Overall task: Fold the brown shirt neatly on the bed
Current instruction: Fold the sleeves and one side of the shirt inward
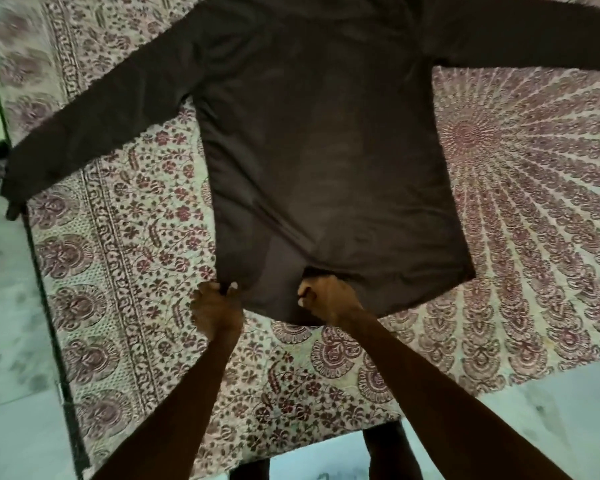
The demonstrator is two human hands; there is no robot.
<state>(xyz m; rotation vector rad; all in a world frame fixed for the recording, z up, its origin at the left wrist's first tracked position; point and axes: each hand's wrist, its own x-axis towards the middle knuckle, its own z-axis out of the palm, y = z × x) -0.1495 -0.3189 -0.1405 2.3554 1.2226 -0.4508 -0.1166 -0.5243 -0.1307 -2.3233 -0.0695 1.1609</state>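
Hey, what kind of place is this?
Probably a bedroom at home: a floral printed bedspread lies flat above a pale floor, and a long-sleeved brown shirt is spread on it, its hem gripped by the left hand and right hand.

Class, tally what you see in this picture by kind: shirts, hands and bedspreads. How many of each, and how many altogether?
brown shirt: 1
hands: 2, the left hand and the right hand, both gripping the hem
patterned bedspread: 1
Total: 4
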